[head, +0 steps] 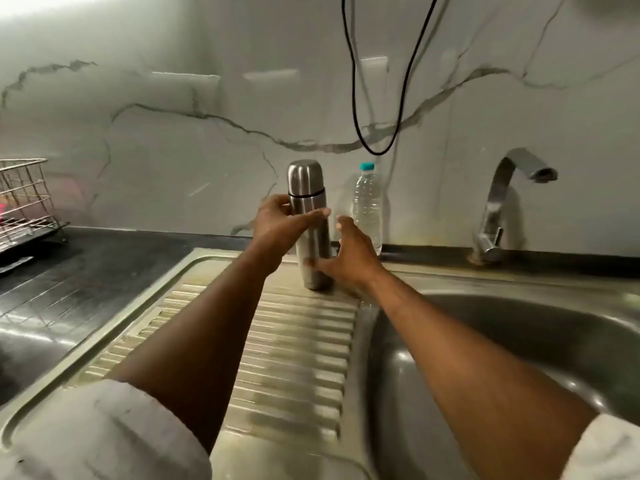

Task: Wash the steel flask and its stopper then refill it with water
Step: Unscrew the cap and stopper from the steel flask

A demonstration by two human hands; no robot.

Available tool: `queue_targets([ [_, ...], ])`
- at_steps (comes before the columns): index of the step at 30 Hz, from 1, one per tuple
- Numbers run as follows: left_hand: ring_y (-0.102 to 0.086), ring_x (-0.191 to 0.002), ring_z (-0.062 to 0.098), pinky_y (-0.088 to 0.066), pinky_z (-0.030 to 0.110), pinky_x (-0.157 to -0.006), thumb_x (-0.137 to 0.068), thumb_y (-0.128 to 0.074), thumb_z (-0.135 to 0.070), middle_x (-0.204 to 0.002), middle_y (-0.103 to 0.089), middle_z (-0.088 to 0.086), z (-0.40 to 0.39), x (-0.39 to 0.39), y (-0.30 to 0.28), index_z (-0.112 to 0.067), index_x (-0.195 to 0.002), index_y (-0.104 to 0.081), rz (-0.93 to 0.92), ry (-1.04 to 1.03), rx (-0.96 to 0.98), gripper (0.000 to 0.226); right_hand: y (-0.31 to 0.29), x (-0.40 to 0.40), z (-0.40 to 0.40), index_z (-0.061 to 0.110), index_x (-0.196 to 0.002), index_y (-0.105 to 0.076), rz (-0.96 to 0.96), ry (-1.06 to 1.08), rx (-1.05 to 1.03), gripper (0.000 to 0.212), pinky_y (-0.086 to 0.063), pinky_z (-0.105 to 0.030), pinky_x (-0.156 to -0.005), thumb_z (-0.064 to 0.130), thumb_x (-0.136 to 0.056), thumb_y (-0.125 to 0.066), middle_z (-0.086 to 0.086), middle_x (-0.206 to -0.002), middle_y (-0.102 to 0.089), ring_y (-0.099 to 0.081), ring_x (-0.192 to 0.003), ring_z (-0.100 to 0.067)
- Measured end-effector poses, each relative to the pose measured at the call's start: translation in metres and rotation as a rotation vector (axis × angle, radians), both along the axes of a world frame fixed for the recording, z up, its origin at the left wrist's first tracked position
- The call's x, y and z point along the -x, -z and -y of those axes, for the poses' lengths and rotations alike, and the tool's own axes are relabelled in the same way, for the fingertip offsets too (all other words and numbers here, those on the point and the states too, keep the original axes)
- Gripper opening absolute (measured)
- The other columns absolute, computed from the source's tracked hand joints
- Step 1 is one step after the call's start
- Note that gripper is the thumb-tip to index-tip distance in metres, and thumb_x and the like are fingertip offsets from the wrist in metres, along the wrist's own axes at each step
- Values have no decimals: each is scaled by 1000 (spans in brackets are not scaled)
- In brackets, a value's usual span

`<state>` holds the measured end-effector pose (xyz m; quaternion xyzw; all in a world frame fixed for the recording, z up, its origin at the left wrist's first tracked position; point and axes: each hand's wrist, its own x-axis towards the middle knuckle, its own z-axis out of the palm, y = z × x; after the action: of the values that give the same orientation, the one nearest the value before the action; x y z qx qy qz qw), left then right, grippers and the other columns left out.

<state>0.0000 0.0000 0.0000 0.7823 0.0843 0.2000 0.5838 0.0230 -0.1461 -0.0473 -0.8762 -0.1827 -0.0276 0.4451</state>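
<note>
Left hand (277,223) wraps the upper body of the steel flask (309,216), just under the dark seam below its cap (304,176); thumb across the front, fingers curled behind. Right hand (349,258) sits low beside the flask's base, fingers spread and mostly straight, thumb tip touching the lower wall, not yet closed round it. Flask stands upright on the ribbed drainboard (277,341) of the sink (519,341), at its back edge, close to the wall. Cap on, seam closed; stopper not visible, presumably inside. By my reading the task is barely begun: nothing unscrewed, basin looks dry, no water runs from the tap (512,188). Left to do: open it, pull the stopper, wash both, refill. Both forearms reach well forward from rolled pale sleeves, left arm crossing the drainboard, right arm passing over the basin's near-left rim. Clear plastic bottle (367,206) with teal lid stands just behind and right of the flask. Wire rack (24,195) sits on the dark desk (69,289) far left. Black cable (377,98) loops down the marble wall above.
</note>
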Motion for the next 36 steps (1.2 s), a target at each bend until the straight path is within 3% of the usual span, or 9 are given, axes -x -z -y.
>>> queue_targets([
  [6, -68, -98, 9, -53, 24, -79, -67, -98, -34, -107, -71, -4, -2, -15, 5, -21, -122, -62, 64, -19, -175, 67, 16, -16, -25, 20, -141, -45, -35, 22, -115, 85, -54, -37, -99, 38, -73, -92, 0, -135, -64, -63, -121, -22],
  [11, -70, -92, 8, -54, 22, -74, -67, -98, -35, -101, -73, -4, -1, -5, 4, -19, -120, -66, 98, -8, -234, 64, 16, -7, -24, 24, -137, -49, 11, 85, -151, 83, -57, -41, -97, 41, -69, -93, 3, -130, -67, -65, -115, -19],
  [17, -70, -93, 10, -54, 21, -73, -68, -97, -34, -103, -74, -2, 8, 45, -10, -17, -122, -67, 119, 30, -239, 64, 5, 45, -9, 26, -136, -50, 34, 92, -135, 81, -56, -37, -96, 45, -70, -92, 6, -130, -66, -64, -115, -17],
  [21, -72, -95, 12, -60, 29, -81, -66, -98, -32, -104, -75, -2, 14, 89, -12, -16, -123, -67, 106, 67, -201, 67, 6, 90, 1, 31, -133, -50, 37, 109, -114, 81, -57, -41, -97, 48, -67, -93, 9, -129, -66, -64, -115, -16],
  [25, -71, -95, 11, -58, 25, -78, -66, -98, -33, -103, -73, -4, 20, 124, -7, -18, -121, -66, 85, 100, -214, 65, 10, 124, 10, 32, -132, -51, 64, 111, -71, 82, -58, -39, -94, 52, -65, -92, 10, -124, -69, -66, -111, -15],
  [30, -69, -94, 6, -53, 18, -74, -65, -98, -37, -103, -72, -6, 23, 142, -7, -20, -123, -64, 72, 107, -244, 69, 13, 139, 13, 29, -131, -53, 64, 86, -96, 78, -58, -36, -92, 47, -67, -93, 8, -123, -69, -67, -108, -14],
  [36, -66, -105, 10, -56, 28, -87, -66, -98, -36, -114, -70, -5, 15, 140, -11, -20, -133, -60, 11, 151, -285, 79, 0, 126, 5, 23, -128, -53, -69, -9, -283, 74, -58, -42, -96, 28, -67, -95, 9, -114, -67, -65, -105, -12],
])
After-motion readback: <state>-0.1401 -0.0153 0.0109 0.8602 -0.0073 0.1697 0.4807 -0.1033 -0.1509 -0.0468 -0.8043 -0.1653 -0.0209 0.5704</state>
